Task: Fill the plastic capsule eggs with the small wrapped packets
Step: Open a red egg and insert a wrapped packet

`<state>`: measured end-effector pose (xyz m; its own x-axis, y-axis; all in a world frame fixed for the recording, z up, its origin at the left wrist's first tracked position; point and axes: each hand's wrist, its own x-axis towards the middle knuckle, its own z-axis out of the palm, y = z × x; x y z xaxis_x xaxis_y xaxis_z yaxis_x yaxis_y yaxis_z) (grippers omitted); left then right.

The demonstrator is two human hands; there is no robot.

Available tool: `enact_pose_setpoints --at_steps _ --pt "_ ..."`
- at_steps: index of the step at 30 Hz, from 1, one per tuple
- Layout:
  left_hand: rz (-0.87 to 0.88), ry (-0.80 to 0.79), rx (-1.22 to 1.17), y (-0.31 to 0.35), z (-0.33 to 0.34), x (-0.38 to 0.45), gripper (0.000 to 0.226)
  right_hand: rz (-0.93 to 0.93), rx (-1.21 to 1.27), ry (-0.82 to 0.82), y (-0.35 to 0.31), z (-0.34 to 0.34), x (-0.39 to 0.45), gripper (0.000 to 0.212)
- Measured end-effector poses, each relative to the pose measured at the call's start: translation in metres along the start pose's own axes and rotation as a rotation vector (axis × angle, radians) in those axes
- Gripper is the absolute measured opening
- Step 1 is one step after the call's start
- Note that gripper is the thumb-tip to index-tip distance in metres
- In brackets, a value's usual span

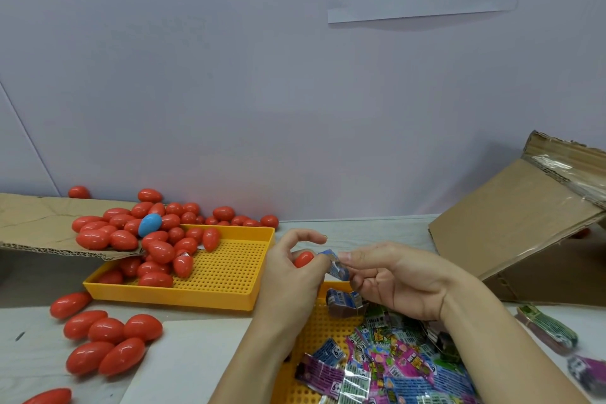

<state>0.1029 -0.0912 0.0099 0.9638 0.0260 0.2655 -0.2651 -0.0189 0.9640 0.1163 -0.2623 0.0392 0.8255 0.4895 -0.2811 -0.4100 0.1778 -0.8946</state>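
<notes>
1. Nearest me, a perforated yellow plastic tray (323, 326) at the right holds a heap of small bright wrapped packets (390, 367).
2. At near left, closed red plastic capsule eggs (108, 343) lie loose on the table.
3. Above the tray, my left hand (290, 275) grips one red egg (303, 259), fingers curled round it.
4. My right hand (398, 279) pinches a blue wrapped packet (335, 265) right against that egg.
5. Farther left, a second yellow tray (229, 272) holds more red eggs, with one blue egg (150, 224) on the pile behind.
</notes>
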Motion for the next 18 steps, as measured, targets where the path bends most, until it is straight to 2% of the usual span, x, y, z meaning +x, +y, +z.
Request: enact_pose_setpoints --at_steps 5,8,10,12,16,18 --pt "-0.049 -0.055 -0.061 0.001 0.001 0.001 0.013 -0.161 0.031 0.033 -0.003 0.001 0.001 0.020" --pt "-0.138 -0.066 -0.170 0.000 0.002 0.002 0.031 -0.214 0.096 0.130 -0.004 0.001 0.003 0.013" --pt "-0.162 -0.022 -0.191 -0.002 0.004 0.003 0.021 -0.265 0.114 0.220 -0.002 0.002 0.006 0.012" --pt "-0.157 0.015 -0.140 -0.004 0.005 0.004 0.013 -0.320 0.102 0.313 0.000 0.003 0.010 0.011" --pt "-0.071 0.040 -0.043 -0.002 0.004 0.002 0.023 -0.405 -0.051 0.498 0.005 0.001 0.016 0.008" --pt "-0.048 0.067 -0.010 -0.001 0.003 0.001 0.027 -0.431 -0.117 0.517 0.007 0.001 0.017 0.007"
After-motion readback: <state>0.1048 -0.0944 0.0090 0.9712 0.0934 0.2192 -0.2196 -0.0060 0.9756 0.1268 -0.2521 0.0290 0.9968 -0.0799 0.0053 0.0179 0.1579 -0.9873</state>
